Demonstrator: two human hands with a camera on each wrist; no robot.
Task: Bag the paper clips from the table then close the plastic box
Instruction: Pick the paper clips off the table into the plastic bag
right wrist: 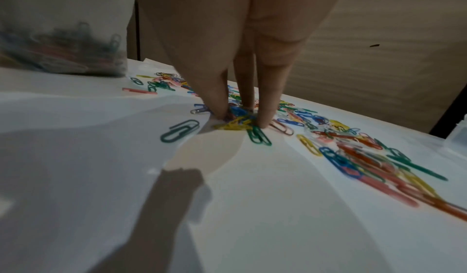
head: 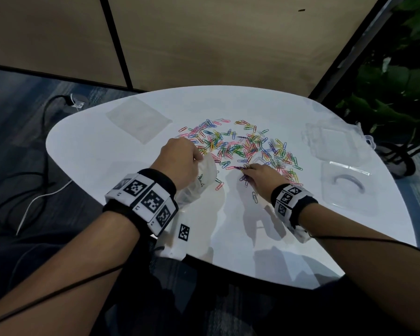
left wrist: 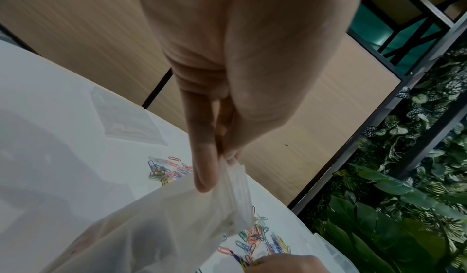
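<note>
bagging is partly done: the left hand [head: 177,158] pinches the bag [right wrist: 63,37], some clips inside; the right hand [head: 262,174] gathers a few paper clips [head: 243,146]; most remain on the table [head: 107,154], and the plastic box [head: 335,141] lies open.

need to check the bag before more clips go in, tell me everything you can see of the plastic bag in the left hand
The plastic bag is thin, cloudy and translucent, with a ridged zip strip along its mouth. The left hand pinches that upper edge between thumb and fingers, so the bag hangs crumpled above the white table, left of the loose paper clips. A blurred heap of coloured clips already shows through its lower part.
</note>
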